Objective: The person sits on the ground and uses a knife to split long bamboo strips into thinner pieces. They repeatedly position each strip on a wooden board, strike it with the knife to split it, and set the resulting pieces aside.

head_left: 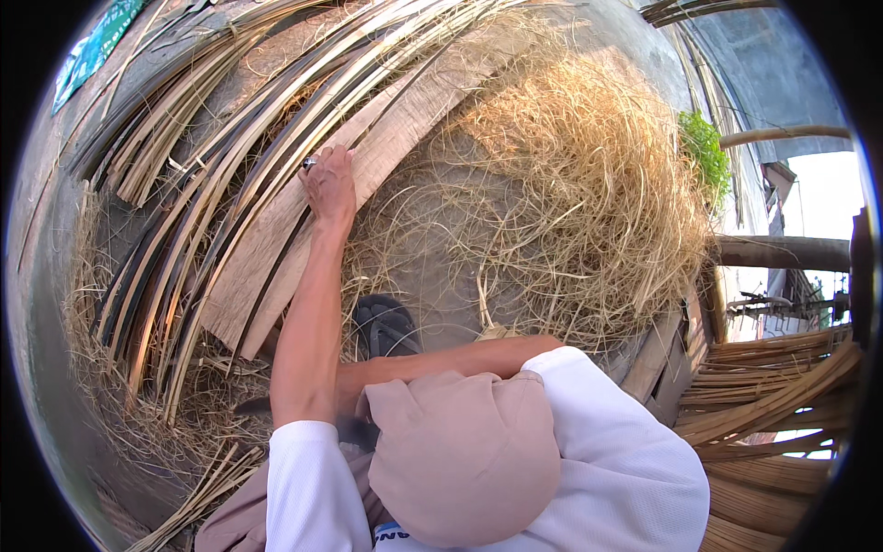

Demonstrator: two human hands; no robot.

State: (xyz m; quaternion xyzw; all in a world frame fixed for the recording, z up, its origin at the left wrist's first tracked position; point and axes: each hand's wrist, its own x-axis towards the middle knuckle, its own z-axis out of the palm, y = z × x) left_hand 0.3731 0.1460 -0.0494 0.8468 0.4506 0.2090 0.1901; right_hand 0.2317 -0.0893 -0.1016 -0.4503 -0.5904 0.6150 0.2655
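My left hand (328, 182), with a ring on one finger, is curled over a dark-edged bamboo strip (299, 230). That strip lies along a long wooden board (244, 285) that slants from lower left to upper right. Crossing beneath my left forearm is my right arm; its wrist (349, 379) shows, but the fingers are hidden. A dark, pointed, blade-like thing (252, 406) sticks out left of the left forearm, in line with the right arm. Whether the right hand grips it is not visible.
Long bamboo strips (212, 193) lie in bundles left of the board. A large heap of curly shavings (589, 193) covers the ground at right. A dark sandal (384, 324) is near the arms. Stacked slats (773, 386) stand at the right edge, with a green plant (705, 150) beyond.
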